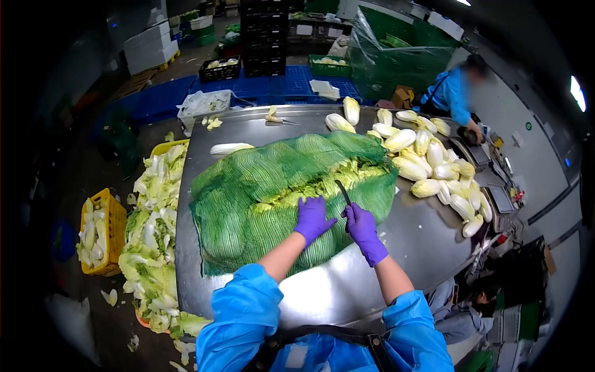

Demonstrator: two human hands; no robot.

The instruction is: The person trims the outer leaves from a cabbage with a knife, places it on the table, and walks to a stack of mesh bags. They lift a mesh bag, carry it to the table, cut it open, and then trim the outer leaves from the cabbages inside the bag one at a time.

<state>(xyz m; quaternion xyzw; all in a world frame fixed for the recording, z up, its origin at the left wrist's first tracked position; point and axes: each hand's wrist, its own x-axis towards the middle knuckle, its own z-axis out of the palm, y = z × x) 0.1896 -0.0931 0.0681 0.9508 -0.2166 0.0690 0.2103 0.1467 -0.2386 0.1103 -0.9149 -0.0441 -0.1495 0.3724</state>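
A large green mesh bag [248,180] full of cabbages lies across the steel table. A long slit runs along its top, and pale yellow-green cabbage leaves [304,193] show through. My left hand [314,218], in a purple glove, rests on the bag at the near edge of the slit, fingers and thumb apart. Just right of it, my right hand [364,232], also gloved, is closed around the handle of a knife [343,192]. The dark blade points up and away over the opening.
Trimmed napa cabbages [427,155] are piled on the table's right. A second knife [282,121] lies at the far edge. Loose leaves [152,248] heap along the left side, near a yellow crate [113,229]. A co-worker [455,93] stands at the far right.
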